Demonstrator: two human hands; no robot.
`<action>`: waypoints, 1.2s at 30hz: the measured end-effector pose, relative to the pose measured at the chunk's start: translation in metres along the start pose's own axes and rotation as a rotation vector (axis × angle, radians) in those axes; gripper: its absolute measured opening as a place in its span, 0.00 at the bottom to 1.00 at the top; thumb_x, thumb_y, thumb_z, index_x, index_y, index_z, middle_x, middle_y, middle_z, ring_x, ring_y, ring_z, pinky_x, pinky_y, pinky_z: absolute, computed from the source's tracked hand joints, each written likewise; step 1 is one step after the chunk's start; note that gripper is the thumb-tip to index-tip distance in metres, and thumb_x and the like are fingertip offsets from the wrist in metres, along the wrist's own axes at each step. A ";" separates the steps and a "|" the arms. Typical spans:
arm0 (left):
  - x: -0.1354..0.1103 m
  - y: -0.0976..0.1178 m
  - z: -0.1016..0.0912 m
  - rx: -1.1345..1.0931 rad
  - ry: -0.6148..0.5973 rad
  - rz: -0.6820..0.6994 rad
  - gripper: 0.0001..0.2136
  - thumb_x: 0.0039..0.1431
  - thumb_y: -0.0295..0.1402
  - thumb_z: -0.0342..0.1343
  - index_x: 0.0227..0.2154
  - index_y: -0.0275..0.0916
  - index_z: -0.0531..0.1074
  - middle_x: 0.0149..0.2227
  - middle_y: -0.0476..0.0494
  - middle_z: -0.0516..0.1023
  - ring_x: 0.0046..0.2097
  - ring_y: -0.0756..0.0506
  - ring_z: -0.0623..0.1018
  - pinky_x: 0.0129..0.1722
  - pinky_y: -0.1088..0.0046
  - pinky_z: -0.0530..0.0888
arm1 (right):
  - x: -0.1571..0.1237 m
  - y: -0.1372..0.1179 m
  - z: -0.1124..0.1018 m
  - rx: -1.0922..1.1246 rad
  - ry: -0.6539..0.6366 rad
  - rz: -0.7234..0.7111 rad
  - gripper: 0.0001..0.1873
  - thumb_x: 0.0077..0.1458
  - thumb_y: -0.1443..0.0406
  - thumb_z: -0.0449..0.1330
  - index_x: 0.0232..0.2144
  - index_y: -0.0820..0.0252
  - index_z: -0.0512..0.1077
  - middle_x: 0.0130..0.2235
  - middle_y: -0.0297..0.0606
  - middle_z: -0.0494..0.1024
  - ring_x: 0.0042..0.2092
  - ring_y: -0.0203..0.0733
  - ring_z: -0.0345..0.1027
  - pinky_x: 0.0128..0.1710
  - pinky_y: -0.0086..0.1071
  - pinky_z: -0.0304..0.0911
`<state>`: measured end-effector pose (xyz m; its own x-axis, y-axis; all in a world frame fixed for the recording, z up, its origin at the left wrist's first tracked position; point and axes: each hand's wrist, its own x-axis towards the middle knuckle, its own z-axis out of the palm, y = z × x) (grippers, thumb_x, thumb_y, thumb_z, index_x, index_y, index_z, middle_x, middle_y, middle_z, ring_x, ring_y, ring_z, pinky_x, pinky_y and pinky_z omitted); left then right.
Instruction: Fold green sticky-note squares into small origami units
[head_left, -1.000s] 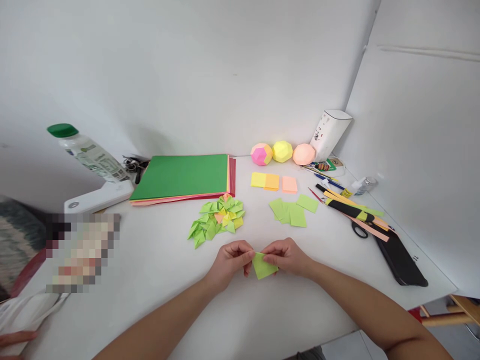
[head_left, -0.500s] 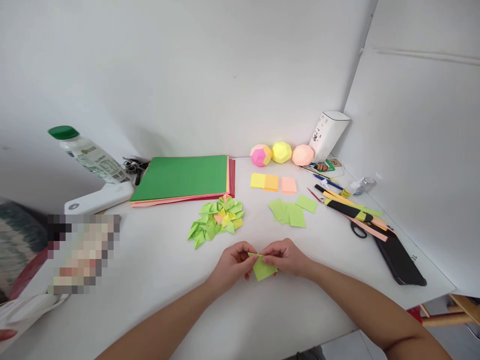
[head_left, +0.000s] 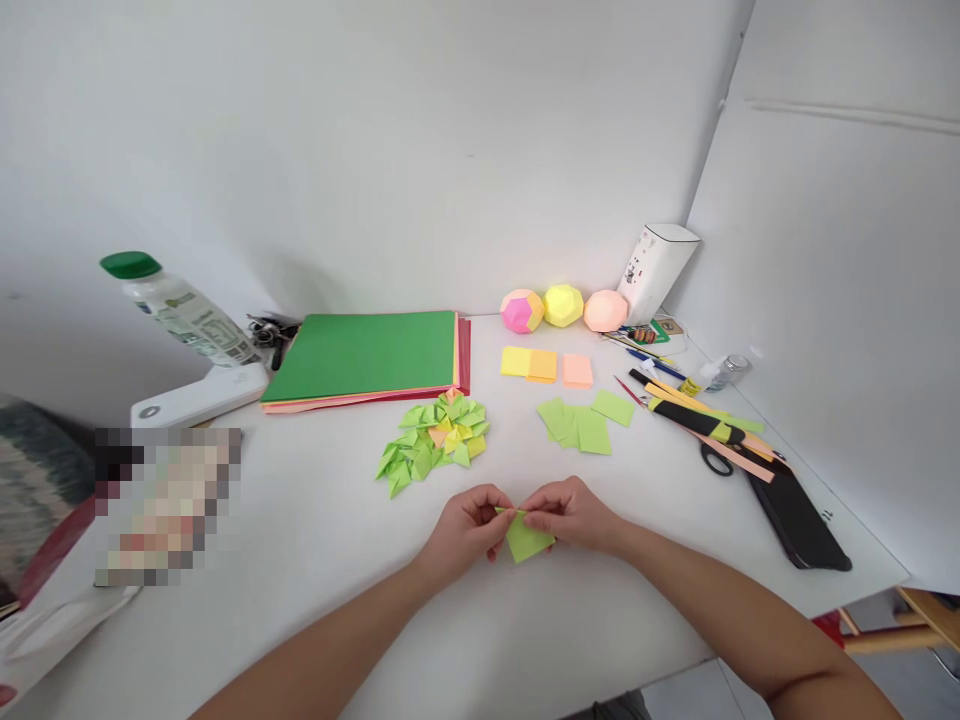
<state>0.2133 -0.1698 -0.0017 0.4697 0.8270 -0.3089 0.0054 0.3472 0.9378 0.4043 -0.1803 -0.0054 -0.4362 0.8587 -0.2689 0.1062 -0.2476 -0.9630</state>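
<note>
A small light-green paper square (head_left: 526, 538) is held low over the white table (head_left: 315, 520), near its front edge. My left hand (head_left: 463, 527) pinches its upper left corner with closed fingers. My right hand (head_left: 572, 514) pinches its upper right part, fingers curled over the top edge. The top edge of the paper looks folded over between the two hands. Just beyond my hands lies a pile of folded green, yellow and orange paper triangles (head_left: 433, 441). To the right of it lie several flat light-green squares (head_left: 584, 423).
A stack of coloured paper sheets, green on top (head_left: 365, 355), lies at the back. Three paper balls (head_left: 564, 305), sticky-note pads (head_left: 545, 364), a white box (head_left: 657, 269), pens, scissors (head_left: 718, 458) and a black case (head_left: 801, 520) fill the right. A green-capped bottle (head_left: 180, 310) stands left.
My fingers have worked along the top edge of the green square, which now sits slightly lower and more folded. The hands stay in the same place.
</note>
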 end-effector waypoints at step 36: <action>0.000 -0.004 0.001 0.113 -0.046 0.030 0.11 0.50 0.39 0.56 0.24 0.37 0.64 0.16 0.56 0.63 0.16 0.55 0.62 0.15 0.80 0.61 | 0.000 -0.006 0.003 -0.113 0.006 -0.044 0.10 0.49 0.61 0.60 0.30 0.64 0.73 0.22 0.32 0.69 0.21 0.30 0.60 0.19 0.24 0.57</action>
<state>0.2140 -0.1710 -0.0052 0.5110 0.8144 -0.2750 0.0890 0.2681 0.9593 0.4011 -0.1803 0.0001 -0.4371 0.8706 -0.2260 0.1873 -0.1576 -0.9696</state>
